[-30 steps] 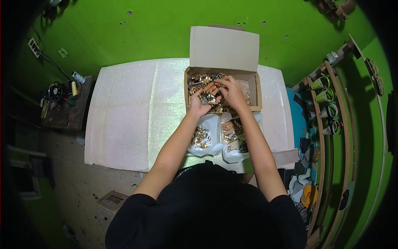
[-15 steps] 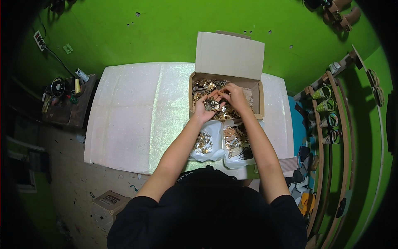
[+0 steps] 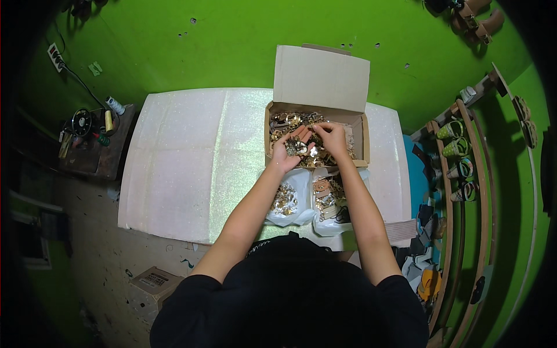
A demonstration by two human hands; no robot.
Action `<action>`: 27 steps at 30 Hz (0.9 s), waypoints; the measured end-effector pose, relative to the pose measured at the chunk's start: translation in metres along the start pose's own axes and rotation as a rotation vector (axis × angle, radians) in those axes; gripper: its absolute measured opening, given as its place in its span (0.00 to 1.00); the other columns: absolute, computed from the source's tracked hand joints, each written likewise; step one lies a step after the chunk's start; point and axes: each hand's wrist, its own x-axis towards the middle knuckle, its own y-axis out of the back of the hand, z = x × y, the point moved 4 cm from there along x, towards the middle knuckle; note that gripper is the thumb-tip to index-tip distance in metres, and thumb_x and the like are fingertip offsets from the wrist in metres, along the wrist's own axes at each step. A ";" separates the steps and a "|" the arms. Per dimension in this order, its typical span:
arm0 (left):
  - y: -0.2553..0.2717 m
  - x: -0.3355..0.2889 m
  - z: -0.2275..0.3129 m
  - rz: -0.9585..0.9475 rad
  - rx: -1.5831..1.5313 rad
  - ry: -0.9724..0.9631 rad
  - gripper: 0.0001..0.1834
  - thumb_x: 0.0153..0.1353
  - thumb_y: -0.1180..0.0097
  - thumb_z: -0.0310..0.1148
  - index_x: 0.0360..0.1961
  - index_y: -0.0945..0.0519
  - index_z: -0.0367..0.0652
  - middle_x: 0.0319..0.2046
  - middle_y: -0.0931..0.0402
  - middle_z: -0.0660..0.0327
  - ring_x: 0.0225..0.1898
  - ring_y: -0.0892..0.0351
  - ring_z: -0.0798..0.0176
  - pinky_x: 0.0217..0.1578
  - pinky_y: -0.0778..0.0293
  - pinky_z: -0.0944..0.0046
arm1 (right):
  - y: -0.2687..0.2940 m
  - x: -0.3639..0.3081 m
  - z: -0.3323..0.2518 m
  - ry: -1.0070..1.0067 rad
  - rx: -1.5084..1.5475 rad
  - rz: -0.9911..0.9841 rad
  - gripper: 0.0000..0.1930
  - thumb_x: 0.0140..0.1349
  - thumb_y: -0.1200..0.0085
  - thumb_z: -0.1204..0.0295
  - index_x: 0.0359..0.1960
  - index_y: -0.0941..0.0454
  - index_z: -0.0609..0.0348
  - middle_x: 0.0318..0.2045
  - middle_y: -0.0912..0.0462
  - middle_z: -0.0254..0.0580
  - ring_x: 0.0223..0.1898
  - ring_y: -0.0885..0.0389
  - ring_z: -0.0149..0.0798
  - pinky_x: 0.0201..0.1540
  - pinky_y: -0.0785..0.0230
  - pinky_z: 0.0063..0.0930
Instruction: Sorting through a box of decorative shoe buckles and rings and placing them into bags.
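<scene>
An open cardboard box [image 3: 366, 142] full of small gold and silver metal fittings [image 3: 290, 119] stands on the table. Over it my left hand [image 3: 284, 157] lies palm up, cupping a small pile of metal fittings [image 3: 296, 147]. My right hand [image 3: 333, 138] is just right of the left fingertips, thumb and forefinger pinched together. Whatever is in that pinch is too small to name. Closer to me sit two containers lined with white plastic: the left one [image 3: 303, 197] holds small shiny pieces, the right one [image 3: 318, 227] tan strips, metal bits and dark cord.
The table [image 3: 174, 162] has a pale, glittery cover. A sewing machine part with thread spools [image 3: 108, 120] stands on a dark stand at the left. Racks with sandals [image 3: 457, 147] line the right wall, scraps [image 3: 429, 284] below. A closed carton [image 3: 155, 281] sits on the floor.
My right hand has shifted slightly away from the left palm, its pinched fingers now at the left fingertips. My left hand stays almost in place with the fittings.
</scene>
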 end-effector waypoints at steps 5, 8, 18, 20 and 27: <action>-0.003 -0.001 0.000 -0.031 -0.008 0.012 0.20 0.61 0.73 0.36 0.50 0.37 0.38 0.50 0.37 0.56 0.54 0.39 0.60 0.53 0.44 0.47 | -0.003 0.002 0.017 -0.100 0.192 -0.050 0.09 0.52 0.48 0.73 0.33 0.23 0.62 0.24 0.22 0.36 0.23 0.28 0.25 0.26 0.34 0.17; -0.004 -0.002 0.001 -0.070 -0.014 0.020 0.21 0.61 0.74 0.36 0.50 0.37 0.38 0.51 0.37 0.56 0.54 0.40 0.60 0.53 0.43 0.49 | -0.008 0.000 0.015 -0.145 0.350 -0.091 0.10 0.55 0.53 0.74 0.38 0.25 0.61 0.24 0.24 0.34 0.23 0.29 0.24 0.25 0.34 0.15; 0.004 0.003 -0.001 -0.013 -0.001 0.041 0.21 0.60 0.72 0.38 0.47 0.34 0.38 0.46 0.32 0.56 0.47 0.33 0.56 0.47 0.35 0.53 | -0.015 -0.003 0.008 -0.264 0.530 -0.198 0.10 0.56 0.56 0.76 0.39 0.27 0.63 0.26 0.25 0.34 0.24 0.29 0.24 0.23 0.37 0.15; 0.006 0.005 -0.001 0.010 -0.013 0.042 0.20 0.60 0.72 0.38 0.45 0.32 0.38 0.43 0.31 0.55 0.45 0.32 0.55 0.45 0.33 0.54 | -0.015 -0.002 0.008 -0.259 0.523 -0.198 0.09 0.56 0.55 0.76 0.38 0.27 0.63 0.26 0.24 0.34 0.24 0.28 0.24 0.23 0.37 0.15; 0.014 0.010 0.000 0.039 -0.028 0.061 0.17 0.59 0.67 0.36 0.38 0.28 0.38 0.32 0.28 0.55 0.34 0.29 0.60 0.35 0.30 0.60 | -0.016 -0.001 0.002 -0.133 0.442 -0.193 0.10 0.51 0.48 0.74 0.34 0.29 0.65 0.26 0.24 0.36 0.24 0.27 0.24 0.26 0.35 0.15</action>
